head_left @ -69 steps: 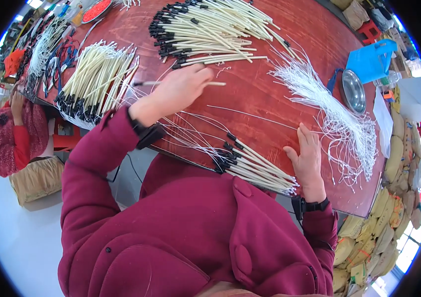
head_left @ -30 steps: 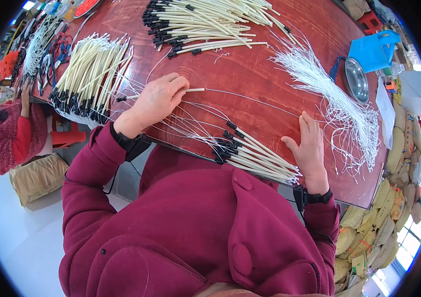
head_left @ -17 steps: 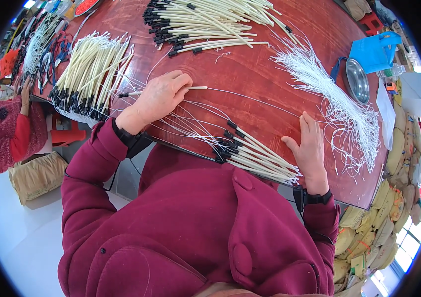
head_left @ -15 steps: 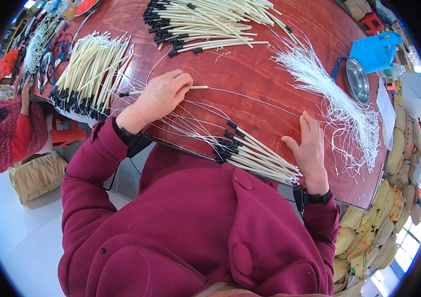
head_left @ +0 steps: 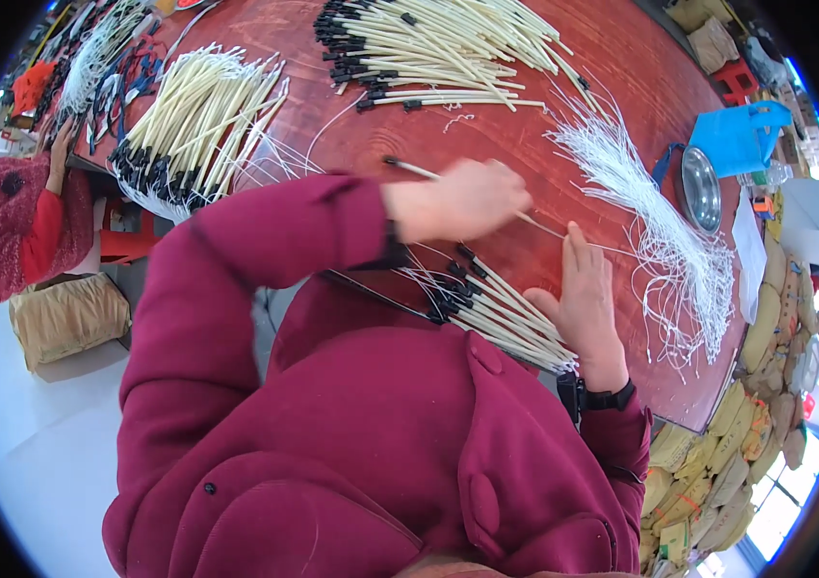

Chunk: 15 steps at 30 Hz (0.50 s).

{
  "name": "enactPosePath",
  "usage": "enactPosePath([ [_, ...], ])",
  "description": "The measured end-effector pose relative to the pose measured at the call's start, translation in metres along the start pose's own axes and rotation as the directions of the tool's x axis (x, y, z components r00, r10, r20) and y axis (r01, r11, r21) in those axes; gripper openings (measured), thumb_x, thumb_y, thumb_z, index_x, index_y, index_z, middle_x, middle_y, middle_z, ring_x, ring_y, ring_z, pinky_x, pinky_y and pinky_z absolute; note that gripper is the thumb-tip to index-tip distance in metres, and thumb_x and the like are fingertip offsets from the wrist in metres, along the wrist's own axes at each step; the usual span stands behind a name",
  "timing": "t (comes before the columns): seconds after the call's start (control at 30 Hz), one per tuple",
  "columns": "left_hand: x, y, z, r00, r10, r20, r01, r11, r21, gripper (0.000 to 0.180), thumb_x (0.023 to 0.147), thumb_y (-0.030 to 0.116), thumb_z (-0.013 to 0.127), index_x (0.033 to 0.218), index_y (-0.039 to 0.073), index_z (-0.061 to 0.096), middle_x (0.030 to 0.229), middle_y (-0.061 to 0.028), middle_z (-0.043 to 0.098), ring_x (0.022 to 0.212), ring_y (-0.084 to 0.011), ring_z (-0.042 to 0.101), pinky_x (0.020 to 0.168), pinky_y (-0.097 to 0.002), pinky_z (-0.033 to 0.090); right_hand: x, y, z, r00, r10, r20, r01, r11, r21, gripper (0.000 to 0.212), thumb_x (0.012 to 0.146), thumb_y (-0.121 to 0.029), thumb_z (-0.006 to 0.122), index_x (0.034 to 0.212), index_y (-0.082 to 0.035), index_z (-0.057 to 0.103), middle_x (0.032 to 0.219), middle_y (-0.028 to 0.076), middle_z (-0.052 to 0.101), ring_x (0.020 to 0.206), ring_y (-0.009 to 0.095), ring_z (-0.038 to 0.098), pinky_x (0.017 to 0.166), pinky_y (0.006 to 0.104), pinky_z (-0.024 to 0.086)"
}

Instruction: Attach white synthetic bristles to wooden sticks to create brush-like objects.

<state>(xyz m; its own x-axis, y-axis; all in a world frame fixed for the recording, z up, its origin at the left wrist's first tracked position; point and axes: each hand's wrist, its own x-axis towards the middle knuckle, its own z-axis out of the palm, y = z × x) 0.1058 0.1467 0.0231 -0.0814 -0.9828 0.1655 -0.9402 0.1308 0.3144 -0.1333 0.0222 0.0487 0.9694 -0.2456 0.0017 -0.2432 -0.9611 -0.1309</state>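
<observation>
My left hand [head_left: 472, 200] reaches across the table, its fingers closed around a thin cream tube [head_left: 417, 170] with a black end piece. Out of the tube's other end a white cord [head_left: 546, 229] runs rightward to the fingertips of my right hand [head_left: 590, 313]. That hand is stretched out on the table, thumb apart from the fingers; whether the cord passes under or between them I cannot tell. Beside its thumb, near the table's front edge, lies a bunch of cream tubes [head_left: 506, 313] with black ends and white cords.
Larger piles of similar tubes lie at the far middle [head_left: 438, 43] and left [head_left: 202, 111]. A bundle of loose white cords [head_left: 660, 231] spreads at the right, near a metal bowl [head_left: 701, 188] and blue container [head_left: 737, 140]. Another person [head_left: 19, 222] sits at the left.
My left hand has moved right with the tube, along the cord toward my right hand. The cord between them is shorter. My right hand has barely moved.
</observation>
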Motion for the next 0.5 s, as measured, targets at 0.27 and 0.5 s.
enactPosePath([
  [0.27,0.006,0.045,-0.013,0.993,0.061,-0.101,-0.053,0.995,0.081,0.019,0.086,0.018,0.068,0.1,0.006,0.065,0.102,-0.0085,0.065,0.1,-0.0266,0.065,0.079,-0.0414,0.055,-0.005,0.026,0.014,0.988,-0.002,-0.156,0.017,0.996,0.093,0.082,0.082,-0.035,0.082,0.146,0.005,0.049,0.149,0.023,0.048,0.123,0.039,0.051,0.108,0.0471,0.039],
  [0.5,-0.083,-0.014,-0.039,0.814,-0.464,-0.349,0.54,0.825,0.163,0.031,0.09,0.036,0.072,0.1,0.007,0.063,0.1,-0.0106,0.066,0.099,-0.0301,0.067,0.077,-0.0434,0.054,0.029,0.005,-0.003,0.984,-0.066,-0.167,0.095,0.98,0.177,0.065,0.083,-0.019,0.079,0.14,0.001,0.054,0.141,0.019,0.055,0.124,0.038,0.052,0.107,0.0472,0.041],
])
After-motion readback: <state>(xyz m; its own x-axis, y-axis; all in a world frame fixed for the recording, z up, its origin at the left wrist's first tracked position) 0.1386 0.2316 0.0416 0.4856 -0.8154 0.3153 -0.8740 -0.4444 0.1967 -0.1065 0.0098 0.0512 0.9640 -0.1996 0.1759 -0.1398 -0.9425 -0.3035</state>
